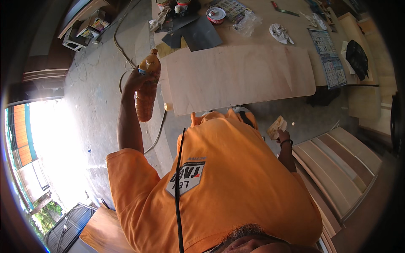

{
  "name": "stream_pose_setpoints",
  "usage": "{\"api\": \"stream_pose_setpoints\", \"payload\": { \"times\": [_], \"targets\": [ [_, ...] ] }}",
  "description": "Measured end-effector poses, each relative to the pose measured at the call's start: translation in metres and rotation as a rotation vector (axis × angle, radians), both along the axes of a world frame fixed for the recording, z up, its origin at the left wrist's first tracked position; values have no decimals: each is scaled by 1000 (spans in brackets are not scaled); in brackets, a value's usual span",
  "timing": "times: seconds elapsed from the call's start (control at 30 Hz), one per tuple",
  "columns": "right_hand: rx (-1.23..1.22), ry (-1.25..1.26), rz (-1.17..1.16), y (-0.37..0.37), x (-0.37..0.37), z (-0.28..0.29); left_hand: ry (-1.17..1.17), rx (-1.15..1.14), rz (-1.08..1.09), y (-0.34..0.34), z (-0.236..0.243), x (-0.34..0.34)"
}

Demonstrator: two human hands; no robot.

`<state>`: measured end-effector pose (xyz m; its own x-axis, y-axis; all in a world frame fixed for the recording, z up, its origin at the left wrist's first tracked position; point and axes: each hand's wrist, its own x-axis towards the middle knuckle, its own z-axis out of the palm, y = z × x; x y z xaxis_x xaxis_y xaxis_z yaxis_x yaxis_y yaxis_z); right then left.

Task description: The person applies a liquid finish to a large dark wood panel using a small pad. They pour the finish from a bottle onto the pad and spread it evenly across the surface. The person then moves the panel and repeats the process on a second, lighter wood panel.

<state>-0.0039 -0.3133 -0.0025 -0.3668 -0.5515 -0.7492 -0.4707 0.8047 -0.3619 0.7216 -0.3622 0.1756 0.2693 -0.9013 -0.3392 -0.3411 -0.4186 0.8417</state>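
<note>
My left hand (pixel 136 80) is wrapped round the upper part of a large clear plastic bottle (pixel 146 101) filled with orange-brown liquid. The bottle is upright, its neck toward the workbench, to the left of a pale flat wooden board (pixel 240 80). Low on the right, beside my body, my right hand (pixel 284 136) grips a crumpled beige piece (pixel 277 126) with brownish stains; whether it is cloth or paper I cannot tell. The board has rounded corners and lies along the near side of the workbench.
Dark sheets (pixel 200 34), a round tin (pixel 216 15), clear plastic wrap (pixel 249 24) and a white rag (pixel 280 33) lie on the bench (pixel 261 10). A hose (pixel 158 134) runs over the floor at left. Wooden panels (pixel 337 168) stand at right.
</note>
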Motion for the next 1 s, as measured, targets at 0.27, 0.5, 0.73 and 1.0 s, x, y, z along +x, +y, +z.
{"api": "stream_pose_setpoints", "payload": {
  "times": [0.27,0.5,0.73,1.0],
  "targets": [
    [20,21,18,-13,9,6,-8,59,3,-5,6,8],
    [23,-9,-3,-13,9,7,17,69,-23,-9,4,14],
    [4,13,-19,-12,3,-1,36,34,-24,-12,-1,26],
    [21,8,-24,-13,8,6,-76,107,-93,-17,-10,41]
  ]
}}
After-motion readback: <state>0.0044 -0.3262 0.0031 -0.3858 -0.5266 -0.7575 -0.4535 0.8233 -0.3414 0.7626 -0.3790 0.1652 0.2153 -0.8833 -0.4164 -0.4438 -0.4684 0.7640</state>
